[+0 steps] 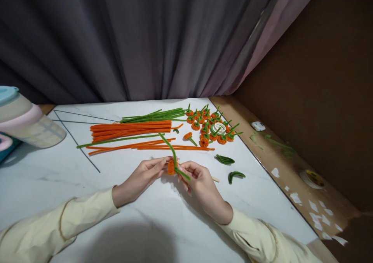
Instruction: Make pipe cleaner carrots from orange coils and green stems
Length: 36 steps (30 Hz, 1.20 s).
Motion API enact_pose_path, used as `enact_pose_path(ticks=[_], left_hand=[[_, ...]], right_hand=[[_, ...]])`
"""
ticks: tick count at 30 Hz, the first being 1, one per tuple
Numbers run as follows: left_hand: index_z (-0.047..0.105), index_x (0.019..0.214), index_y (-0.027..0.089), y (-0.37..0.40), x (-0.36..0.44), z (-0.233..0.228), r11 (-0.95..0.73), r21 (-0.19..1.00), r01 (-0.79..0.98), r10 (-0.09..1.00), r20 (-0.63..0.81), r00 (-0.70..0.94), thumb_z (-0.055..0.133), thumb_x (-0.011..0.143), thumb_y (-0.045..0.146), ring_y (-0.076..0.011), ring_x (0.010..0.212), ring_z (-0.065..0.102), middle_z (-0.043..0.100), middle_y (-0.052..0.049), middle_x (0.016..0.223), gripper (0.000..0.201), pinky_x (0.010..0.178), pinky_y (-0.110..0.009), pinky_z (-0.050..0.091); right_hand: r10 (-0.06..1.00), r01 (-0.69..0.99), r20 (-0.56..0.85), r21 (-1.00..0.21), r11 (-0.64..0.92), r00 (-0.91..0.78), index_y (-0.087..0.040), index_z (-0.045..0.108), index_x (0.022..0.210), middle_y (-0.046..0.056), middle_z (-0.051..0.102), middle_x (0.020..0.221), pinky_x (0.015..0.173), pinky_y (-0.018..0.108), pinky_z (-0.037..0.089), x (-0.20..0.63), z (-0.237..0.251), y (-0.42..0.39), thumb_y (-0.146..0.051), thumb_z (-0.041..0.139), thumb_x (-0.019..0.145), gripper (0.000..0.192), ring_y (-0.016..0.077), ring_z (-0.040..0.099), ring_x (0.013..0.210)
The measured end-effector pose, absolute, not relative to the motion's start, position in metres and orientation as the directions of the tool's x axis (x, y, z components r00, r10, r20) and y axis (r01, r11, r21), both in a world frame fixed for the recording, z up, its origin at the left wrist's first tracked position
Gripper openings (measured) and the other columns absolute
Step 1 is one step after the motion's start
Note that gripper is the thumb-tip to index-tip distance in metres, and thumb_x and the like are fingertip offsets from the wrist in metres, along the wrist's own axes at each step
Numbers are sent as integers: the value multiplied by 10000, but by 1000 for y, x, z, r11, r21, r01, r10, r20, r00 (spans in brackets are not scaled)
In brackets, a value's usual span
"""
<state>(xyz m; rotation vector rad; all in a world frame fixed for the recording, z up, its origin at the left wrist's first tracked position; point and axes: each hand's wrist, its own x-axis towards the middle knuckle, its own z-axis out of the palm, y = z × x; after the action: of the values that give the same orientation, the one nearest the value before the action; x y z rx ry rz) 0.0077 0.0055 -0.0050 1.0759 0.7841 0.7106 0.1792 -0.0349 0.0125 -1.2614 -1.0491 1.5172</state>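
Between my fingertips, over the middle of the table, is a small orange pipe-cleaner pumpkin [171,168]. A green pipe cleaner [171,145] is bent at it, one end standing up and the other slanting toward my right fingers. My left hand [148,174] pinches the pumpkin from its left side. My right hand [201,183] is closed on the other side, around a thin wooden stick [215,179] that pokes out beyond it. The green end lies at my right fingertips; whether they grip it too is hidden.
Beyond my hands lie orange pipe cleaners [131,130], green pipe cleaners [157,115] and several finished pumpkins [196,126] around a white tape roll [219,128]. Dark green folded pieces [225,159] lie to the right. A large cup [37,123] stands left. Paper scraps [295,198] litter the right-hand ledge.
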Motion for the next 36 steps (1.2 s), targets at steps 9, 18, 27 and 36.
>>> enact_pose_path(ticks=[9, 18, 27, 36], left_hand=[[647, 1116, 150, 1, 7, 2, 126, 992, 17, 872, -119, 476, 644, 796, 366, -248, 1026, 617, 667, -110, 1120, 387, 896, -380, 503], [579, 1171, 176, 0, 1, 17, -631, 701, 334, 755, 454, 473, 607, 822, 213, -165, 846, 624, 675, -79, 992, 352, 789, -272, 512], [624, 1010, 164, -4, 1, 30, -681, 649, 338, 717, 496, 490, 589, 825, 169, -153, 796, 594, 684, -61, 909, 188, 747, -264, 481], [659, 1018, 171, -6, 3, 39, -349, 895, 278, 858, 186, 479, 630, 794, 255, -93, 626, 571, 672, -48, 968, 241, 594, -195, 508]], right_hand=[[966, -98, -211, -969, -227, -151, -150, 569, 774, -51, 480, 528, 420, 199, 300, 178, 9, -35, -511, 626, 760, 366, 62, 369, 421], [991, 106, 134, -986, 132, 12, -192, 582, 943, 70, 622, 953, 740, 299, 478, 190, 10, -29, -317, 571, 841, 161, 198, 582, 923], [627, 574, 756, -434, 695, -187, -216, 505, 1119, 87, 545, 1094, 913, 456, 380, 193, 24, -44, -42, 547, 778, 385, 257, 475, 1077], [673, 697, 690, -344, 629, -267, -187, 558, 972, 42, 658, 911, 819, 391, 298, 189, 25, -40, -40, 495, 847, 203, 240, 526, 1011]])
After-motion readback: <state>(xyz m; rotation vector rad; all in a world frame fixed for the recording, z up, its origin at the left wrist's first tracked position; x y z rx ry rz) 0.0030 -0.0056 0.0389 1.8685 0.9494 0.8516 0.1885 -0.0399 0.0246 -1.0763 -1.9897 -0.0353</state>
